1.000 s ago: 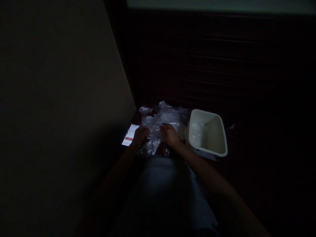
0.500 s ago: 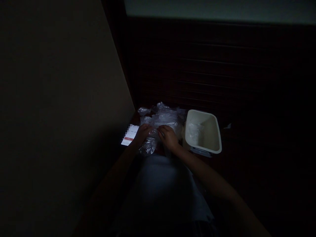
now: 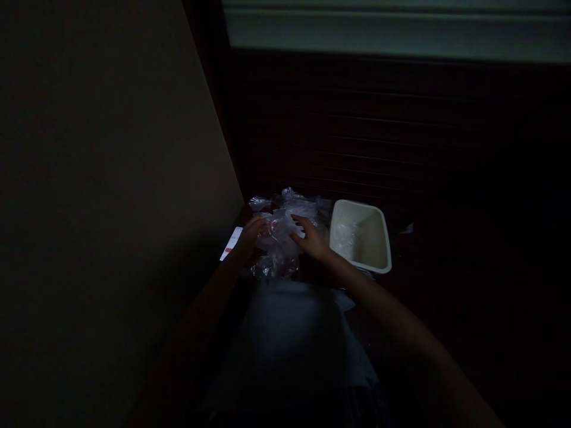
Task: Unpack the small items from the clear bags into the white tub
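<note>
The scene is very dark. A heap of crumpled clear plastic bags point(image 3: 289, 211) lies on the dark floor in front of me. My left hand point(image 3: 248, 236) grips the left side of one clear bag point(image 3: 277, 238). On the bag's right side rests my right hand point(image 3: 308, 236), fingers curled into the plastic. The bag is raised a little between both hands. A lit phone point(image 3: 231, 243) lies just left of my left hand, mostly hidden by it.
A cream plastic waste bin point(image 3: 380, 263) with some clear plastic inside stands right of the heap. A pale wall point(image 3: 111, 178) runs along the left. Dark slatted panelling point(image 3: 379, 131) fills the back. My light-clothed lap point(image 3: 289, 333) is below the hands.
Both hands have drawn closer together on the clear bag and lifted it slightly. My left hand now covers more of the phone. The view has tilted up a little.
</note>
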Demonstrator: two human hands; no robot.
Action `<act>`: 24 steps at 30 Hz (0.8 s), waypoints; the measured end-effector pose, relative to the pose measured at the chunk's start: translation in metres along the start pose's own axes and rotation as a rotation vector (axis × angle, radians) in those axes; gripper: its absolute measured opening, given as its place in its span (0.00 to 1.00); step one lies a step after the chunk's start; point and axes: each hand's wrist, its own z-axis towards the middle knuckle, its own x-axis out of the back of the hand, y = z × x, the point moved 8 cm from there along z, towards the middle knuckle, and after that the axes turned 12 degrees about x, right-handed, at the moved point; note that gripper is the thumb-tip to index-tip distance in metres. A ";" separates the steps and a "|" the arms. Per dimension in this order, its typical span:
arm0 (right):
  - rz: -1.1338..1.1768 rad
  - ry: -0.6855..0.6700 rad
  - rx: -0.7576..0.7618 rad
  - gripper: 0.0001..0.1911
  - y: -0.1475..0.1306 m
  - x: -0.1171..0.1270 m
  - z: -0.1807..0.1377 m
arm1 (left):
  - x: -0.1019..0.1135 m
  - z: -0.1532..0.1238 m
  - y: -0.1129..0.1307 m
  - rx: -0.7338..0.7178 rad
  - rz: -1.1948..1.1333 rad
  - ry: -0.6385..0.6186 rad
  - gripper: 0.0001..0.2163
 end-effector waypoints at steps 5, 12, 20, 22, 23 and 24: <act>0.023 -0.083 0.035 0.24 0.008 0.004 0.013 | -0.029 -0.006 0.008 0.116 -0.076 -0.156 0.06; 0.164 -0.086 -0.046 0.06 0.019 0.026 0.015 | -0.028 -0.004 0.017 0.045 -0.037 -0.103 0.06; 0.600 0.152 -0.317 0.08 0.036 0.048 0.006 | -0.017 0.003 0.006 0.051 0.097 -0.025 0.13; 0.674 0.197 -0.352 0.10 0.037 0.049 0.004 | -0.021 0.001 0.007 0.033 0.141 -0.044 0.15; 0.703 0.211 -0.367 0.12 0.037 0.049 0.003 | -0.022 0.000 0.009 0.021 0.154 -0.047 0.15; 0.730 0.219 -0.381 0.14 0.037 0.048 0.001 | -0.023 0.000 0.010 0.012 0.160 -0.044 0.16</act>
